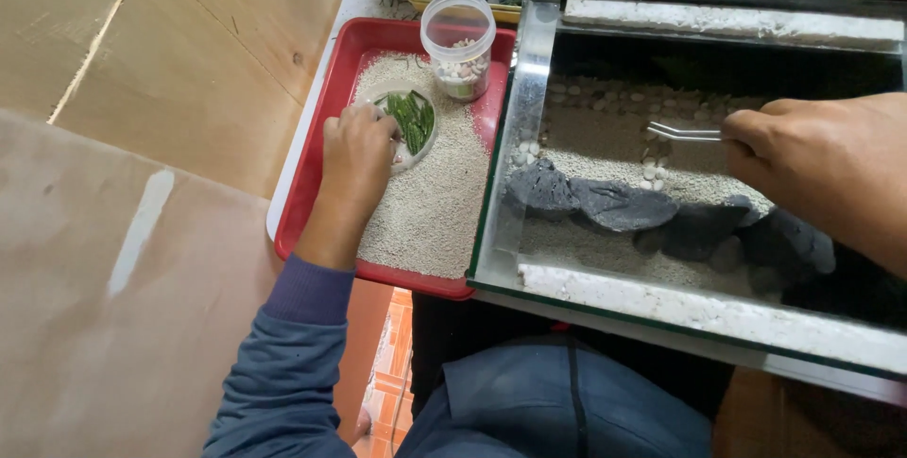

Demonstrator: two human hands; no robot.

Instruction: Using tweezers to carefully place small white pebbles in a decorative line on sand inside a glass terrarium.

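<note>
Right hand (831, 160) fingers pinch tweezers (682, 132); left hand (357, 151) fingers touch green leaves (413, 118).

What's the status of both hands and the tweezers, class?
Left hand on small dish of green leaves in red tray. Right hand holds tweezers over tank's white pebbles. Nothing in the way.
</note>
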